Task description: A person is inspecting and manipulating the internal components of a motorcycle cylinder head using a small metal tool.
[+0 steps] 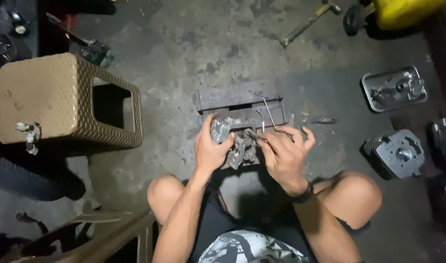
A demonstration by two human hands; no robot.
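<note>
I sit on the floor with my knees apart. My left hand (211, 148) grips the left side of a grey metal engine part (238, 148) that rests against a dark wooden block (237, 95). My right hand (284, 153) pinches something small at the part's right edge; I cannot make out what it is. A thin bent metal rod (268, 112) lies on the block just beyond my fingers.
A brown woven plastic stool (62, 100) stands at left. A hammer (308, 22) and a yellow container (408, 12) lie at the far side. At right sit a metal tray with parts (393, 90) and a finned engine cylinder (396, 153). A chair frame (106, 238) is at lower left.
</note>
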